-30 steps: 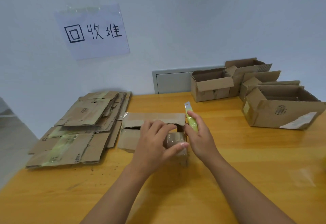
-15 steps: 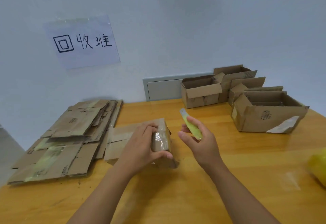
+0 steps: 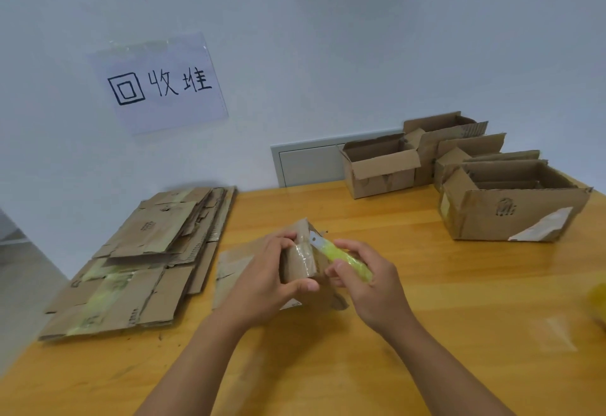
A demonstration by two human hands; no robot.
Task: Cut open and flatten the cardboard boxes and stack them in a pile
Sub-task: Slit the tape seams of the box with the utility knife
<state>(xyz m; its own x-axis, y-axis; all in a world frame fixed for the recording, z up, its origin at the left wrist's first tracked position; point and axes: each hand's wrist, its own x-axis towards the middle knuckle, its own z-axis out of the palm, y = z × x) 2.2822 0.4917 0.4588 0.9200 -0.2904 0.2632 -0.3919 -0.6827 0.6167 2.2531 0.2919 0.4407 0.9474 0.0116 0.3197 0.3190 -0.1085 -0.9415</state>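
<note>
**Cardboard box under the knife at the middle of the tabletop**

Head view: a small taped cardboard box (image 3: pixel 303 256) sits at the middle of the wooden tabletop (image 3: pixel 377 366), standing on a partly flattened sheet of cardboard (image 3: pixel 229 271). The left hand (image 3: pixel 262 281) grips the box from its left side, fingers curled over the top edge and the thumb pressed against the near face. The right hand (image 3: pixel 370 284) is wrapped around a yellow-green utility knife (image 3: pixel 341 255), whose short metal blade points up and to the left and meets the clear tape at the top edge of the box.

Left of the box, just beside the loose sheet, lies a pile of flattened boxes (image 3: pixel 141 261), several layers deep, some with strips of greenish tape. At the far right of the tabletop stands a group of open boxes (image 3: pixel 459 166) near the wall; the nearest and largest of them (image 3: pixel 511 215) has a torn white label on its front. A paper sign (image 3: pixel 160 84) with handwritten characters is taped to the wall above the pile. A blurred yellow object (image 3: pixel 598 301) shows at the right edge.
</note>
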